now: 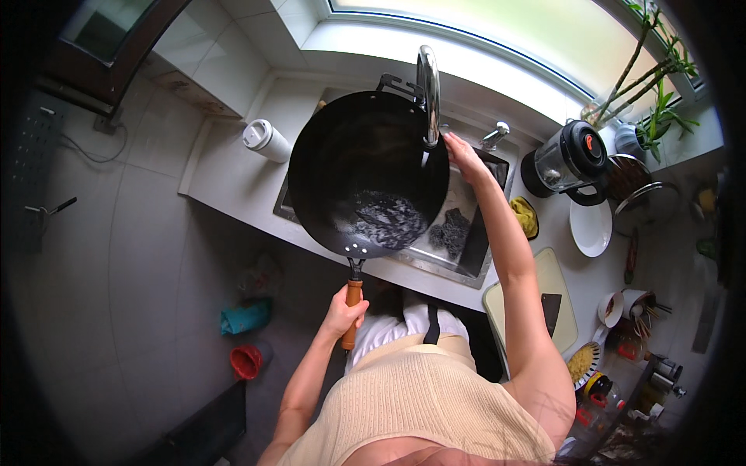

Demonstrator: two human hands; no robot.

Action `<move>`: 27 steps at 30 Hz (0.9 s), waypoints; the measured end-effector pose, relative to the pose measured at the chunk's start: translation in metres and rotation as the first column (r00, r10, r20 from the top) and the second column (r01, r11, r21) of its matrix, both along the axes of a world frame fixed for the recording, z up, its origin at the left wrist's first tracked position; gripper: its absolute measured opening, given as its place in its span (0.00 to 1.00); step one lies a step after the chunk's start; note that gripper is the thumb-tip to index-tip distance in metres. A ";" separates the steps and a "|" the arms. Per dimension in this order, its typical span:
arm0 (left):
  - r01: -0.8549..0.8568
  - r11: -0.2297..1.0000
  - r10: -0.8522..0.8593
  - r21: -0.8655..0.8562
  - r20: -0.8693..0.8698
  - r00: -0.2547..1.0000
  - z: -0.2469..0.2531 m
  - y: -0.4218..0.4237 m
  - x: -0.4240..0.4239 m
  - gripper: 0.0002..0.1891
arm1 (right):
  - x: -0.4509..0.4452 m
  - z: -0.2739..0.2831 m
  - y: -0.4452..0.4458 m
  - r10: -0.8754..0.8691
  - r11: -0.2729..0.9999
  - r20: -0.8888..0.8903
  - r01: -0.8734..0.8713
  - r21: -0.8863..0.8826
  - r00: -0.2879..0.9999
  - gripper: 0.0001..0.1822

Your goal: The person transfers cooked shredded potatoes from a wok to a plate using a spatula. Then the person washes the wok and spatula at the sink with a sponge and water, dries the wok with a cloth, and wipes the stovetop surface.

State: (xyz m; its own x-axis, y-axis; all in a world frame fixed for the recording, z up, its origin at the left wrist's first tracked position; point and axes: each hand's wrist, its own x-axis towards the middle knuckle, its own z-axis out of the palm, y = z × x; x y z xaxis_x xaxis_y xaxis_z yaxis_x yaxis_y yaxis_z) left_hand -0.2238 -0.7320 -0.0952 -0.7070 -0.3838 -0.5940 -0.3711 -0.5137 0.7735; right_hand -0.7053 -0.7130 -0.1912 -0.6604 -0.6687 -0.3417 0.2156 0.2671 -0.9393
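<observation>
A large black wok (pixel 326 175) with water pooled in its lower part is tilted over the sink (pixel 421 256). My left hand (pixel 344 311) is wrapped around its wooden handle (pixel 353 291). At the wok's right rim is my right hand (pixel 464 158), its fingers against the edge and partly hidden behind it. The chrome faucet (pixel 430 87) arches over the wok, and a short stream of water leaves its spout. Inside the sink, right of the wok, lies a dark scouring pad (pixel 450 233).
A white lidded cup (pixel 266 140) stands left of the wok. Right of the sink are a yellow cloth (pixel 524 217), a blender (pixel 565 163), a white plate (pixel 591 228) and a cutting board (pixel 551 274) bearing a cleaver (pixel 551 311). A faucet lever (pixel 495 135) rises behind my right hand.
</observation>
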 end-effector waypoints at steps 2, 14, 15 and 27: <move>-0.069 0.988 0.073 -0.138 0.026 0.997 -0.001 -0.001 -0.002 0.09 | 0.005 0.001 -0.016 -0.018 0.993 0.328 0.056 -0.107 0.944 0.36; -0.152 0.734 0.333 -0.661 0.157 0.930 0.016 -0.025 -0.005 0.14 | -0.018 0.003 -0.052 -0.042 0.958 0.455 0.165 -0.235 0.889 0.19; -0.150 0.723 0.343 -0.675 0.161 0.926 0.016 -0.026 -0.005 0.14 | -0.018 0.004 -0.049 -0.049 0.960 0.429 0.161 -0.228 0.902 0.23; -0.026 0.628 0.342 -0.778 0.246 0.907 -0.005 -0.028 0.032 0.10 | 0.117 -0.021 0.083 0.230 0.931 -0.693 0.054 0.362 0.683 0.31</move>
State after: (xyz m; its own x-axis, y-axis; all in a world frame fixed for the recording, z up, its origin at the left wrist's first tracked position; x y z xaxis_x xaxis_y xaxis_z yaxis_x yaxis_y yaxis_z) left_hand -0.1917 -0.7597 -0.0998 -0.3816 -0.8981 -0.2188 -0.6485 0.0914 0.7557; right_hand -0.5878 -0.6302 -0.2119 -0.7358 -0.6772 0.0026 -0.5227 0.5655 -0.6380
